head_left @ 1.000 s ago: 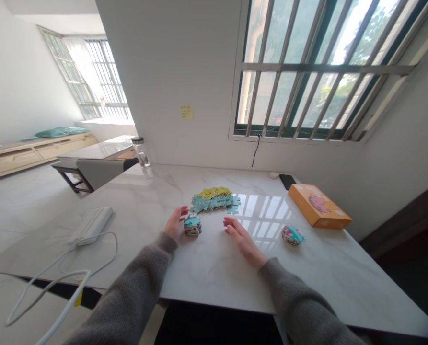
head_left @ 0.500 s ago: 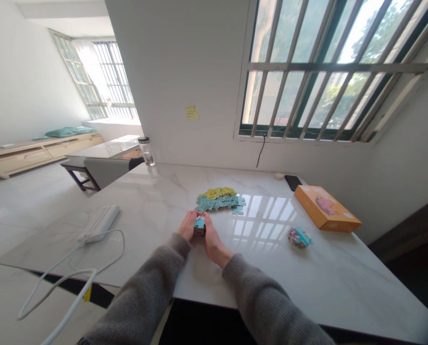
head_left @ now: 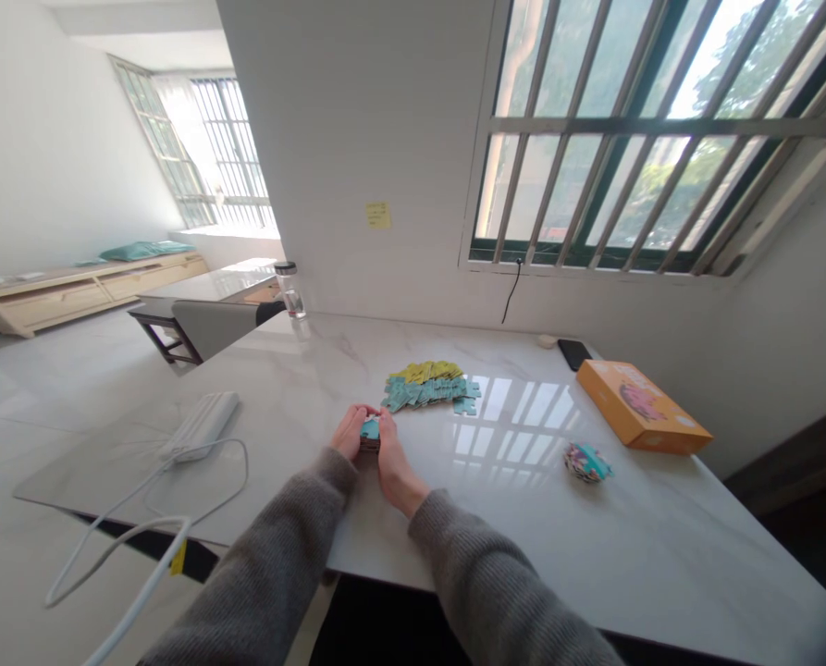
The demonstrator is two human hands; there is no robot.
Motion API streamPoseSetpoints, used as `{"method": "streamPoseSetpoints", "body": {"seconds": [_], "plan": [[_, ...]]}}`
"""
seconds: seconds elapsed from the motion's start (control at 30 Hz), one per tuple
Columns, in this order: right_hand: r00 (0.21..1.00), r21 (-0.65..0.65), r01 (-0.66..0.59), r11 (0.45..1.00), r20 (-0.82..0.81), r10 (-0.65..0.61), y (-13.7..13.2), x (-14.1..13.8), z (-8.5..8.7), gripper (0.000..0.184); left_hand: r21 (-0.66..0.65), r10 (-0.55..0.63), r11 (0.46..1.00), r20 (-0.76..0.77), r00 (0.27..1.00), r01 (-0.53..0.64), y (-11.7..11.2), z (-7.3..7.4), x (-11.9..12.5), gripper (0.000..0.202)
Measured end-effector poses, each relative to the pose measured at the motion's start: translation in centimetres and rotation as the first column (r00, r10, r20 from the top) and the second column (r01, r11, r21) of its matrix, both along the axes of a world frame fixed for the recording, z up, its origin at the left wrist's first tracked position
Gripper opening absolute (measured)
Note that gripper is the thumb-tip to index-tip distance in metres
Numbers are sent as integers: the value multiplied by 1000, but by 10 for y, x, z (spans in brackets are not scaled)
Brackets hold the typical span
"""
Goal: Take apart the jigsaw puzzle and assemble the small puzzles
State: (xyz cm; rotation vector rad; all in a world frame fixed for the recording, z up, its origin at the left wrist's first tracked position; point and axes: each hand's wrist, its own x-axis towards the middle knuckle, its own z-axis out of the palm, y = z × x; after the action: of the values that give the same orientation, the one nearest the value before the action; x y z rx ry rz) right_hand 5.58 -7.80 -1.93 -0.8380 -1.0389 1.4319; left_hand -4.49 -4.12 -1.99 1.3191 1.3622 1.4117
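A stack of jigsaw puzzle pieces (head_left: 370, 430), light blue on top, is clasped between my two hands near the front of the table. My left hand (head_left: 349, 431) presses on its left side with the fingers curving round the far edge. Against the right side lies my right hand (head_left: 397, 467), its fingers closed along the stack. Just beyond the hands, blue puzzle pieces (head_left: 426, 392) overlap in a spread row, with yellow pieces (head_left: 427, 371) behind them. A separate pile of puzzle pieces (head_left: 587, 462) sits to the right, a blue piece on top.
An orange box (head_left: 638, 407) and a black phone (head_left: 574, 353) lie at the right of the white table (head_left: 510, 546). A white power strip (head_left: 206, 425) with a looping cable is at the left. A clear bottle (head_left: 291, 291) stands at the far left corner.
Both hands have shifted slightly left with the stack, away from the spread pieces. The whole view has turned a little left. The spread and the right-hand pile look the same.
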Motion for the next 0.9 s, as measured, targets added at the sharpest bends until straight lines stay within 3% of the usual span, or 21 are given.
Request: {"method": "streamPoseSetpoints", "body": {"seconds": [0.1,0.23,0.33,0.43,0.63,0.77,0.9], "plan": [[997,-49,49,998,54,-46,-3,11,5,64,13,22,1000,56,998,-23,2,-1,-2,49],[960,57,42,997,273,-56,-8,51,12,55,35,87,995,107,990,-91,0,0,-20,52],[912,148,20,989,404,-79,-10,91,14,49,-30,44,999,47,998,-42,2,2,-44,51],[890,173,29,984,444,-104,-8,126,13,41,-102,-69,993,-108,992,57,15,6,-63,53],[891,144,-8,990,451,-58,-2,153,11,34,-189,-345,938,-438,830,290,62,26,-65,47],[813,203,-116,972,582,-25,7,148,15,29,-182,-412,905,-594,691,384,92,33,-54,48],[767,245,-151,958,640,-43,15,144,16,27,-193,-440,873,-709,551,448,117,35,-38,72]]}}
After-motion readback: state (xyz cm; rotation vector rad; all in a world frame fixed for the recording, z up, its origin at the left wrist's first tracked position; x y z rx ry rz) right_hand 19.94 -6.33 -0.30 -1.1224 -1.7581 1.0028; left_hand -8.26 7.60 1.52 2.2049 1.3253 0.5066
